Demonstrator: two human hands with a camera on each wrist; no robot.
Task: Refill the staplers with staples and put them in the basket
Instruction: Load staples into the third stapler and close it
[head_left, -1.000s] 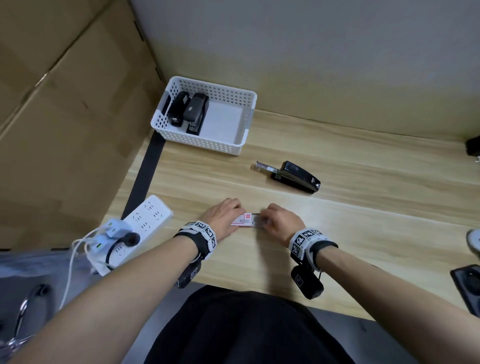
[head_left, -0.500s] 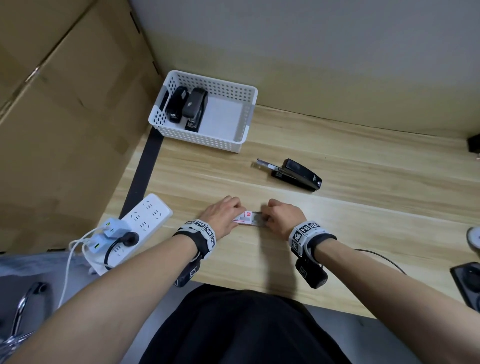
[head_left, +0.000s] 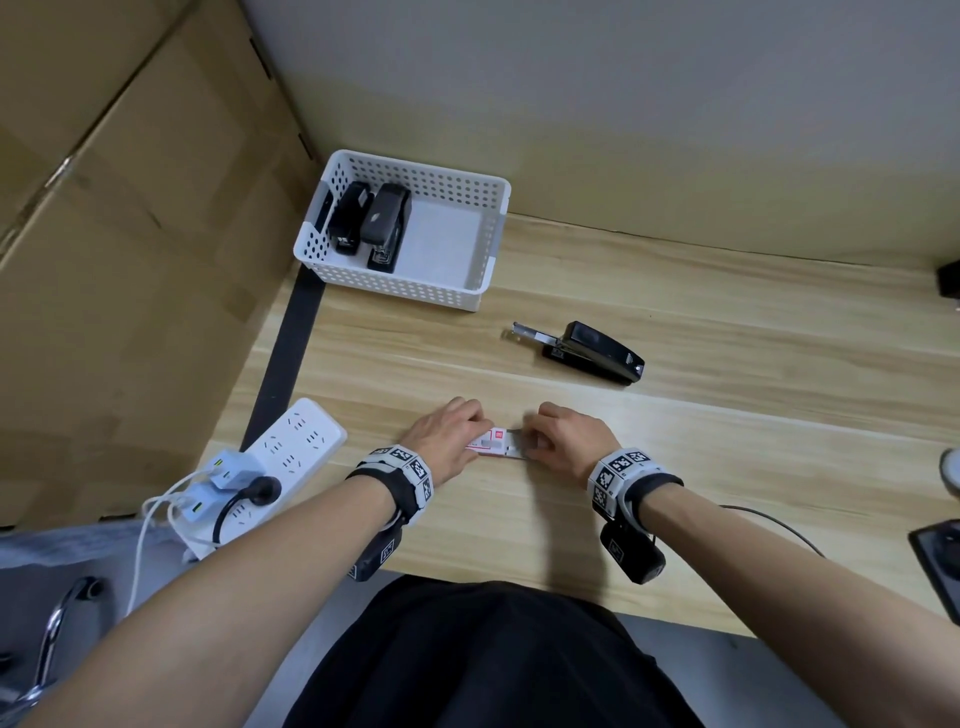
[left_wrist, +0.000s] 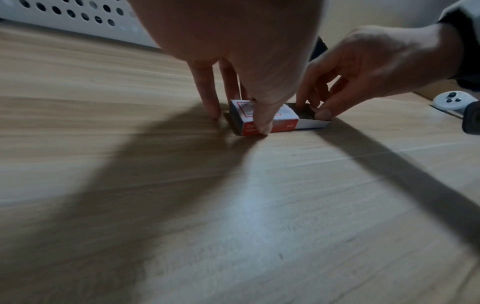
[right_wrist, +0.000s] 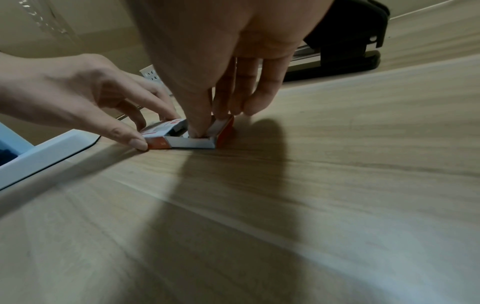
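A small red and white staple box (head_left: 493, 441) is seen lying flat on the wooden counter (head_left: 727, 415), near the front edge, with its long axis running left to right. Its sleeve is pinched at the left end by the left hand (head_left: 449, 434), thumb on the near side and fingers on the far side, as shown in the left wrist view. The inner tray (left_wrist: 311, 121) is pulled partly out to the right. The right hand (head_left: 569, 439) is held over that open tray with its thumb and fingertips curled down into it; whether any staples are actually caught between them cannot be told.

Beyond the box, a black stapler (head_left: 592, 351) is laid on the counter, apart from both hands. Its long axis runs from far left to near right, and its metal staple rail (head_left: 532, 333) is slid out, pointing left towards the basket (head_left: 395, 286). The white perforated basket is placed in the far left corner of the counter, and two more black staplers (head_left: 371, 223) are stood side by side in its left half, their long axes running near to far.

A white power strip (head_left: 283, 452) with plugs in it is seen at the left edge of the counter.
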